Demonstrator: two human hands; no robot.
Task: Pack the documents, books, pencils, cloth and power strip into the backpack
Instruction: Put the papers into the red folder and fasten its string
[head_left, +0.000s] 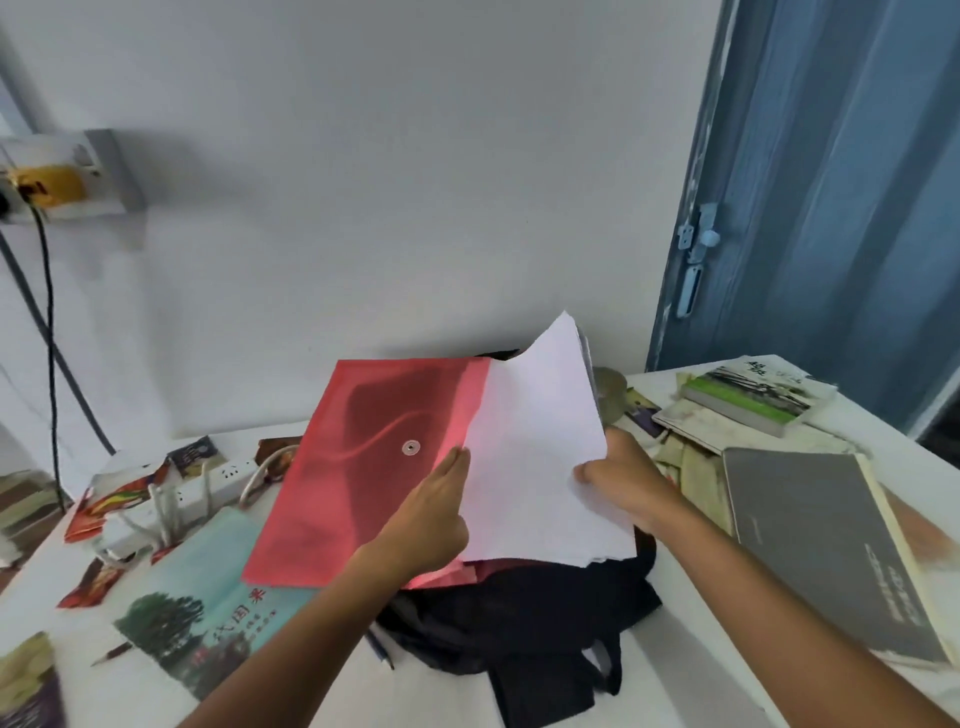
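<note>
My left hand (434, 512) lies flat against the red snap-button folder (363, 467), fingers straight and pressed to its front face just beside the white papers; I cannot see the thumb, so I cannot tell whether it hooks behind the flap. My right hand (631, 480) grips the stack of white papers (540, 441) at its right edge, thumb on the front sheet and fingers curled behind. The sheets stand tilted, their top corner rising above both hands, and their left part sits against the folder's pale open edge; whether they are inside the mouth I cannot tell.

Directly beneath both hands the black backpack (524, 618) lies slumped on the white table (675, 649), its straps trailing towards me. The folder's lower edge touches or nearly touches the bag.

Left of my left hand, partly under the folder, lies a teal book (208, 587) with a tree on its cover. Beyond it sits the white power strip (213, 483) with its cable looped beside it. A blue pencil (376, 647) pokes out between the teal book and the backpack.

Right of my right hand lies a grey book (826, 545), and farther off a green-edged book (753, 397) on a lighter one. Patterned cloth (691, 467) shows just behind my right wrist, blurred.
</note>
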